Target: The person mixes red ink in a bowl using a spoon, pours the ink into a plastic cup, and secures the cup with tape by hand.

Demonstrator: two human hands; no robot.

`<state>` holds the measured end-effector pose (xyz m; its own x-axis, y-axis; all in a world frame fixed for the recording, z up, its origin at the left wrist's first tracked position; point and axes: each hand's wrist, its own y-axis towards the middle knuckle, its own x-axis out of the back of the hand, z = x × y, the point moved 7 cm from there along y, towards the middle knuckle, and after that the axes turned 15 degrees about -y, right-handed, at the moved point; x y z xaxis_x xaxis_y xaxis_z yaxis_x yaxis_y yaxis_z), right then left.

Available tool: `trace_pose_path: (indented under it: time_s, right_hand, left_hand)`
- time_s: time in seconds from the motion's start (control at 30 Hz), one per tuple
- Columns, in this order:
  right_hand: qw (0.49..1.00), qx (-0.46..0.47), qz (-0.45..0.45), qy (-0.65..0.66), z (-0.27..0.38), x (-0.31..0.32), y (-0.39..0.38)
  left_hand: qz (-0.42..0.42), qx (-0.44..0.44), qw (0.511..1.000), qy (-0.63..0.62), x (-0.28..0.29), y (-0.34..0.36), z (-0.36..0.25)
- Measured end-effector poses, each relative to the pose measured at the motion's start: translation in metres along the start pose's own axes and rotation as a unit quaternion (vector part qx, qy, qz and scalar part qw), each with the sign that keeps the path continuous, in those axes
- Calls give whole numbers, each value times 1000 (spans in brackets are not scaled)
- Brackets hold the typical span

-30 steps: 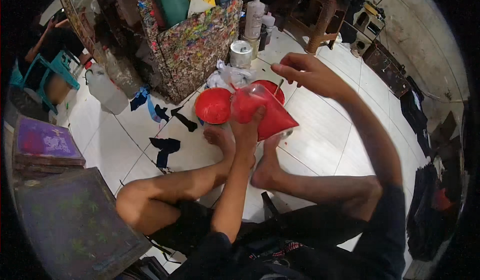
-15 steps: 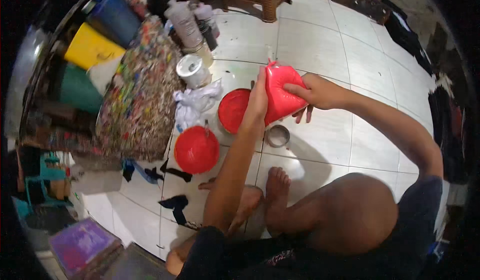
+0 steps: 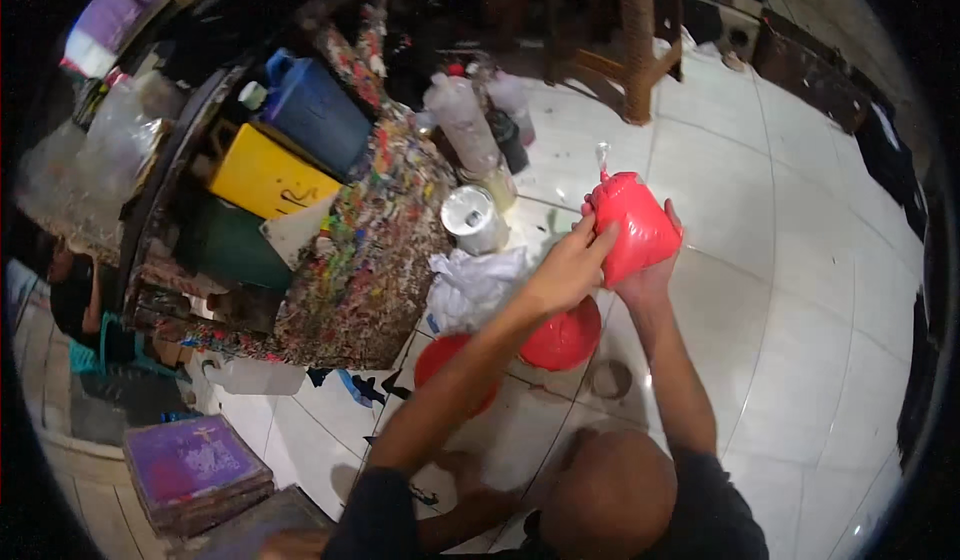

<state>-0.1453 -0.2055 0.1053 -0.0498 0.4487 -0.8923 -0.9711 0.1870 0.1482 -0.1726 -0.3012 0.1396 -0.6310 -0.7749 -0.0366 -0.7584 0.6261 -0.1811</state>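
A clear plastic bag of bright pinkish-red paint (image 3: 637,228), knotted at its top, is held up between my two hands above the floor. My left hand (image 3: 570,272) presses against its left side, thumb in front and the other fingers partly hidden. Cupped behind and beneath the bag is my right hand (image 3: 648,282); its fingertips show at the right edge. Below my left forearm are two round containers of red paint: one red bowl (image 3: 440,360), partly covered by the arm, and a red-filled tub (image 3: 562,342). A tape roll (image 3: 608,379) lies beside the tub.
Crumpled white plastic (image 3: 478,290) and a white paint can (image 3: 473,220) stand left of the hands. Behind them are several bottles (image 3: 465,125). A paint-crusted bench (image 3: 370,270) holds a yellow container (image 3: 270,175) and a blue jug (image 3: 318,110). A wooden table leg (image 3: 637,50) rises at the back.
The bag has turned more upright, its knot now pointing up. My right hand has shifted from its right side to underneath and behind it. The whole view has swung left.
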Motion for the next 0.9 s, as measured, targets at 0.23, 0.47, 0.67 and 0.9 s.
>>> trace_pose_path:
  time_s: [0.23, 0.47, 0.67, 0.9]
  right_hand:
    - [997, -45, 62, -24, 4, -30, 206]
    - [938, -212, 64, -265, -61, -48, 429]
    - [937, -235, -4, -260, -100, -42, 475]
    - [767, 3, 66, -638, 22, 6, 307]
  left_hand:
    - [177, 147, 903, 363, 123, -118, -64]
    - [92, 351, 912, 191, 274, -277, 83]
    - [-184, 435, 879, -68, 290, -385, 216]
    - [-245, 370, 875, -193, 269, -389, 300]
